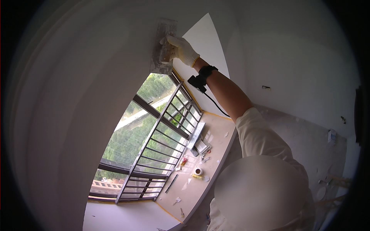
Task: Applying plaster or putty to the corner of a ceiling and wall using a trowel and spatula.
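Observation:
My right hand (184, 51), in a pale knitted glove, is closed round the handle of a flat rectangular plastering trowel (157, 57). The trowel's blade is smeared and lies up at the grey wall (127, 50), by the upper corner of the window opening. Whether the blade presses on the wall or hovers just off it, I cannot tell. A black strap (207, 72) with a small device and cable sits on my right wrist. My right arm stretches up and across from a beige sleeve (262, 134). My left hand is out of view.
A metal railing (156, 134) stands before the window (133, 142). The sill (181, 192) bears a long metal blade (196, 135), a brown-centred roll (198, 171), a yellow cylinder (197, 177), a dark strip (172, 183) and small tools. A container (332, 136) stands at far right. A blurred patch hides the lower right.

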Motion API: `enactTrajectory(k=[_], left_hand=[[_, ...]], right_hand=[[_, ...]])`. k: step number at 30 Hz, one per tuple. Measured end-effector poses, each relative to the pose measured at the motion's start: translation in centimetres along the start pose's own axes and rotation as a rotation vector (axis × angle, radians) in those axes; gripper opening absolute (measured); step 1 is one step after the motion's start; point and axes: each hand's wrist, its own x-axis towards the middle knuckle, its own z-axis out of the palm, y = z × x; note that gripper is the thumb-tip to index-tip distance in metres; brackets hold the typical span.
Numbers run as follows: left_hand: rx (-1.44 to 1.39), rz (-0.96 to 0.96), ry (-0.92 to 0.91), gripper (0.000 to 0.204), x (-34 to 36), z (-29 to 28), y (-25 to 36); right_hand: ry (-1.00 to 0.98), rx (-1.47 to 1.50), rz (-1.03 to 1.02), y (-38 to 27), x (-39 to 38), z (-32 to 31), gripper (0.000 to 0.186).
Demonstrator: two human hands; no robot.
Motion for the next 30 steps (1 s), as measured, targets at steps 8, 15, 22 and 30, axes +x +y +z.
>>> enactTrajectory(k=[8, 15, 22, 30], left_hand=[[-0.024, -0.055, 0.101, 0.013, 2.9, 6.6, 1.2], [0.146, -0.318, 0.138, 0.013, 9.6, 9.7, 3.5], [0.423, -0.563, -0.388, 0.027, 22.9, 16.6, 3.1], [0.446, -0.216, -0.326, 0.030, 24.0, 17.3, 6.9]], right_hand=[[0.177, 0.104, 0.111, 5.1, -5.2, -5.4, 0.039], [-0.468, 0.845, 0.354, 5.2, -20.0, 0.7, 0.039], [-0.367, 1.077, 0.559, 3.3, -27.7, 10.3, 0.032], [-0.689, -0.848, 0.629, 2.0, -32.5, 2.0, 0.016]])
